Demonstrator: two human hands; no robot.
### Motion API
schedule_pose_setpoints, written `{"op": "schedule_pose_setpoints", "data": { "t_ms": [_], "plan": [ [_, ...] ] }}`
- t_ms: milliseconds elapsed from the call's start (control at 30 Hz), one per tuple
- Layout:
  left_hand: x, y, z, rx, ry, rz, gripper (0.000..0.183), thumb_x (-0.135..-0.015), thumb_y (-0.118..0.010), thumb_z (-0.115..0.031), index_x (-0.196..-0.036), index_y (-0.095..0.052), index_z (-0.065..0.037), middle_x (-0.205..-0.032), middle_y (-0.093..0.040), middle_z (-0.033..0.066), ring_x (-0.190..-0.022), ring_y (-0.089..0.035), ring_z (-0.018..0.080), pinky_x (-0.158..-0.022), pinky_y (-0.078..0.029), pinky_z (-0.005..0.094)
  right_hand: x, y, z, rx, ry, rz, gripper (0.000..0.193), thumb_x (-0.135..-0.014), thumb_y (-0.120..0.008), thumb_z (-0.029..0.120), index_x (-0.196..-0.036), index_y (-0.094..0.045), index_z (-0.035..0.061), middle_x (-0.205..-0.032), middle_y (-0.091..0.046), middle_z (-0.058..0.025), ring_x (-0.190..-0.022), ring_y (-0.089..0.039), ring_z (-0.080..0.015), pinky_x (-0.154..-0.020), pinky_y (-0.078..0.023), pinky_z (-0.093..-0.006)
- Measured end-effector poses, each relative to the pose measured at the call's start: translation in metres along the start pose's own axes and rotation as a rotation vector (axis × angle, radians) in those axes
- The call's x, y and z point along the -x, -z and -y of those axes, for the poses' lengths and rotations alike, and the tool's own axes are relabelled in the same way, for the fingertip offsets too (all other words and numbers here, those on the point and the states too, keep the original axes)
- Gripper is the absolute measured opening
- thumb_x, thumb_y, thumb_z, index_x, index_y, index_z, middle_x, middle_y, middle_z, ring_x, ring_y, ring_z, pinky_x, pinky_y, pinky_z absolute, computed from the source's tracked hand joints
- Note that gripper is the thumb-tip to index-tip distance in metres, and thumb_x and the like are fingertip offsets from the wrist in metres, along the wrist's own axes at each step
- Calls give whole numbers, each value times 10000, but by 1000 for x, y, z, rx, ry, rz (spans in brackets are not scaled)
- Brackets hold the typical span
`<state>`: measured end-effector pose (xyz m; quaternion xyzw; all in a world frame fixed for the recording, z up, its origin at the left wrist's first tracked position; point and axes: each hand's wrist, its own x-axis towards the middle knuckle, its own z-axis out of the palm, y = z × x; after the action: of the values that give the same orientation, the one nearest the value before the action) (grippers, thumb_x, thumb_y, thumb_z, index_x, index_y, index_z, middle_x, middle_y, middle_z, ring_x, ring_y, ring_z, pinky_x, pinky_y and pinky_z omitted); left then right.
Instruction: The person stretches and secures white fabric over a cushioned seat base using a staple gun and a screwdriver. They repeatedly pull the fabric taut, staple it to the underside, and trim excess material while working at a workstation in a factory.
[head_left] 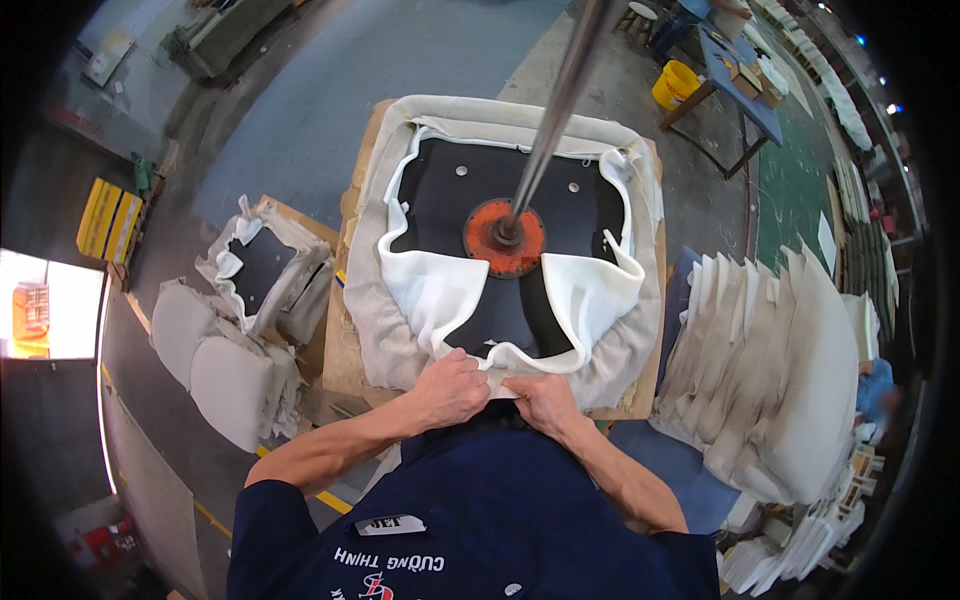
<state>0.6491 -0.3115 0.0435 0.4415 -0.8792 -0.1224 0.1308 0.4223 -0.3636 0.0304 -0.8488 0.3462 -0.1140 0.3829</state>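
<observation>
Both my hands work at the near edge of an upside-down seat cushion (390, 350) wrapped in light grey fabric. My left hand (453, 388) is closed on the fabric edge with its white padding. Just beside it, my right hand (545, 402) pinches the same edge. White padding (592, 300) folds up loosely around the cushion's black base (440, 190). An orange round press plate (478, 236) on a metal rod (560, 110) bears down on the middle of the base. My fingertips are partly hidden by the fabric.
The cushion lies on a wooden board (648, 370). At left are more grey cushions (235, 375); at right stands a row of covered cushions (770, 370). Farther back are a yellow bucket (676, 85), a blue table (742, 85) and a person (690, 22). Another person's blue sleeve (876, 385) shows far right.
</observation>
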Motion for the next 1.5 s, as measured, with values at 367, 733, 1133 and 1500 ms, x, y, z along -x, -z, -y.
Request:
{"op": "schedule_pose_setpoints", "data": {
  "t_ms": [367,733,1133,1500],
  "plan": [
    [115,-19,-33,974,1282,-275,303,-1031,-606,-320,-1069,-677,-28,-1003,-710,86,-958,-665,240,-851,-522,401,12,7,-10,-61,-56,33,315,-798,-694,-24,-1099,-759,41,-1124,-757,-139,-1008,-730,-329,-881,-586,-395],
    [96,-53,-20,2357,1455,-379,457,-1022,-616,-494,-1252,-563,-103,-1065,-680,58,-875,-632,168,-784,-513,351,23,-15,63,-551,-634,373,294,-1025,-647,253,-1124,-741,-7,-1152,-743,-107,-1093,-687,-223,-970,-508,-332],
    [110,-52,-6,1307,980,-207,555,-1078,-539,-428,-1316,-603,69,-1174,-711,198,-1080,-659,306,-994,-483,398,-26,-111,83,-1425,-1186,-348,418,-1082,-532,444,-1188,-612,48,-979,-669,-79,-817,-620,-181,-719,-498,-365],
    [128,-30,-8,1590,999,-171,366,-1083,-551,-390,-1132,-624,-35,-793,-583,-7,-589,-450,70,-507,-355,242,-5,-136,107,-1255,-847,-492,371,-1088,-544,302,-796,-537,74,-613,-479,12,-516,-458,-118,-515,-398,-301]
  ]
}}
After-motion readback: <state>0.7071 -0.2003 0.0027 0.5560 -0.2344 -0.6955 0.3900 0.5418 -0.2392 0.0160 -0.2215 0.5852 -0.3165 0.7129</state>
